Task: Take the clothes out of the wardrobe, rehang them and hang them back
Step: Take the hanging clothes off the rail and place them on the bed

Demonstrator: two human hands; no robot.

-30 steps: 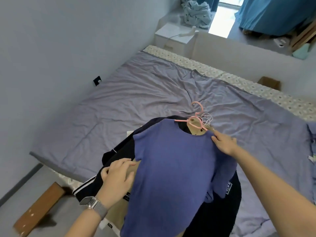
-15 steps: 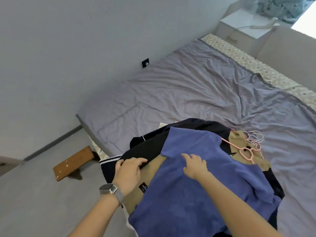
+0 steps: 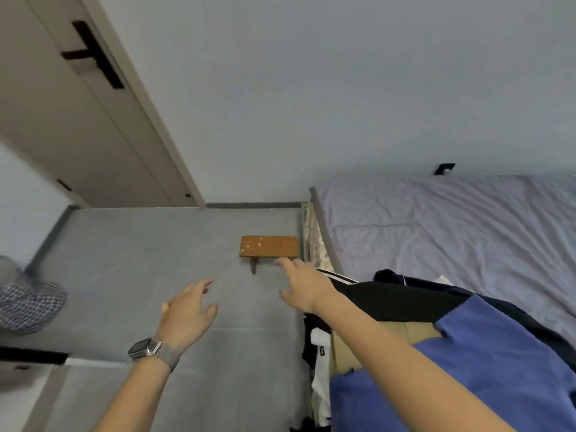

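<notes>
Now both the left hand (image 3: 187, 310) and right hand (image 3: 300, 283) are open and empty, so returning right to the blue shirt (image 3: 486, 378) on the bed (image 3: 452, 232) seems wise.

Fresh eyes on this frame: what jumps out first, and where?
Two bare hands reach out, open and empty, over the grey floor at centre: the left hand with a silver wristwatch, the right hand by the bed edge. A heap of clothes topped by a blue knit top sits lower right on the lilac-sheeted bed. A small brown wooden stool stands beside the bed.
</notes>
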